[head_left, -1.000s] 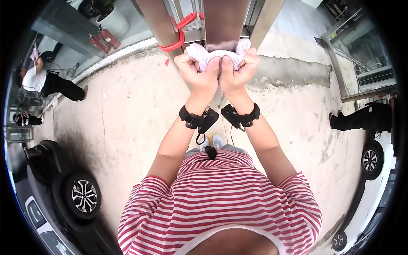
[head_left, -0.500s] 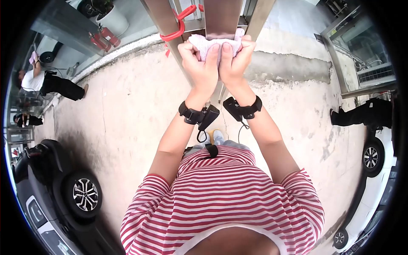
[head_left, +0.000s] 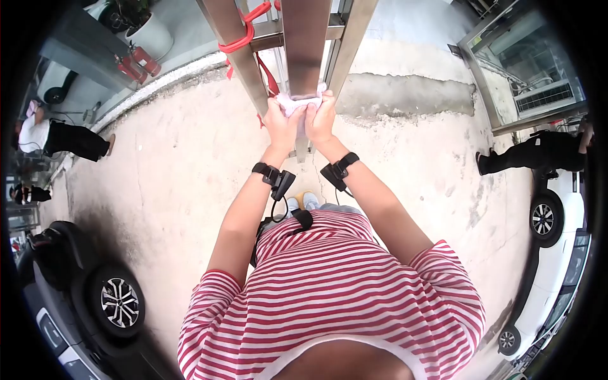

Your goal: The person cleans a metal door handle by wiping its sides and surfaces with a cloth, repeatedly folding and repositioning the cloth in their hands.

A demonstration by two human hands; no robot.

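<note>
A pale pink cloth (head_left: 292, 105) is bunched around the front of a brown metal post (head_left: 305, 47). My left hand (head_left: 282, 123) grips the cloth's left side, fingers curled round the post's edge. On the other side my right hand (head_left: 320, 119) holds the cloth the same way, with both thumbs close together at the middle. The fingertips are partly hidden behind cloth and post. A red strap (head_left: 237, 43) is looped round the metal frame left of the post, above my left hand. Black bands with small boxes sit on both wrists.
A dark car (head_left: 82, 278) stands at lower left and a white car (head_left: 560, 234) at right. One person (head_left: 66, 139) is at the left by the glass, another (head_left: 538, 152) at the right. Fire extinguishers (head_left: 138, 62) and a potted plant (head_left: 149, 38) stand behind glass at upper left.
Both hands and the cloth have moved down the post, closer to my body. The whole view has shifted slightly, so the post appears further left.
</note>
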